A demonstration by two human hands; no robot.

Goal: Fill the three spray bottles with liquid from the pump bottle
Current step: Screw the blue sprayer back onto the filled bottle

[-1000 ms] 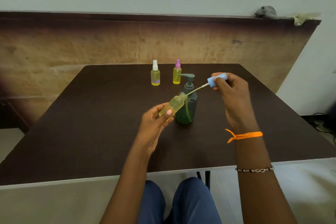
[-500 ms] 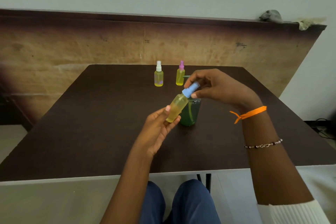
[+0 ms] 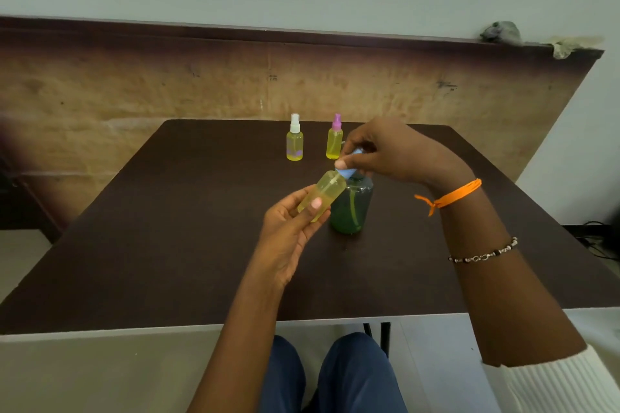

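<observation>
The blue spray cap (image 3: 349, 168) now sits on the third spray bottle (image 3: 323, 194), pinched by the right hand (image 3: 389, 151); the left hand (image 3: 292, 228) grips the bottle above the table (image 3: 167, 245). The other two bottles, white-capped (image 3: 294, 139) and pink-capped (image 3: 334, 142), stand filled; only tightening seems left.

One second ago the right hand (image 3: 392, 151) holds the blue spray cap (image 3: 349, 168) away from the yellow bottle (image 3: 323, 193), with the thin tube drawn out of the neck. Now the tube is inside the bottle, the cap sits on the neck, and the fingers pinch it there. The left hand (image 3: 288, 231) now holds the bottle more upright than before.
</observation>
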